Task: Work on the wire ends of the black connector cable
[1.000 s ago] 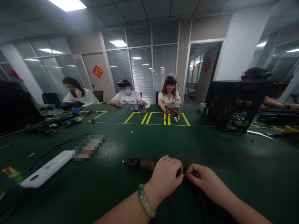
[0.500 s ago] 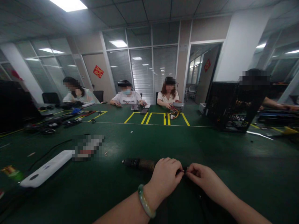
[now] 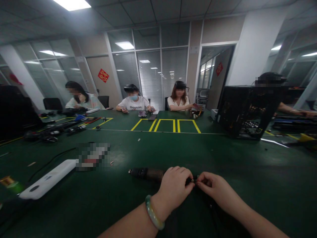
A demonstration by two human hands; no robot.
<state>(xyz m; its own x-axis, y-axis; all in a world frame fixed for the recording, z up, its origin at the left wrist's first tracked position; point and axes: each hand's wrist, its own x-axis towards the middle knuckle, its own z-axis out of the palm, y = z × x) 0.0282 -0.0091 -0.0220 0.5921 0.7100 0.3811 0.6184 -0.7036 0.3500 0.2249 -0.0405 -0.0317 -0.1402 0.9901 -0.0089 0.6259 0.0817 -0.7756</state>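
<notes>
A dark electric screwdriver [image 3: 147, 173] with a metal tip and a brownish body lies on the green table, tip towards the left. My left hand [image 3: 177, 185] is closed around its rear end, which the palm and fingers hide. Just to the right, my right hand [image 3: 211, 185] pinches a small dark cable plug [image 3: 194, 179] with a glint of metal, right at the left thumb and fingertips. Whether the plug sits in the screwdriver cannot be made out. A dark cable [image 3: 210, 206] runs down below the right hand, hard to see against the table.
On the left lie a white power strip [image 3: 51, 178], a green-and-yellow screwdriver handle [image 3: 11, 184] and a blurred-out flat item [image 3: 94, 157]. A black computer case [image 3: 245, 112] stands at the right. Several people sit around the table, with cables and parts [image 3: 52, 129] at the back left.
My hands stay almost in place, with a bit more metal showing between the fingertips. Across the table, a person has drawn the bundle of wires to the right, off the yellow-taped area.
</notes>
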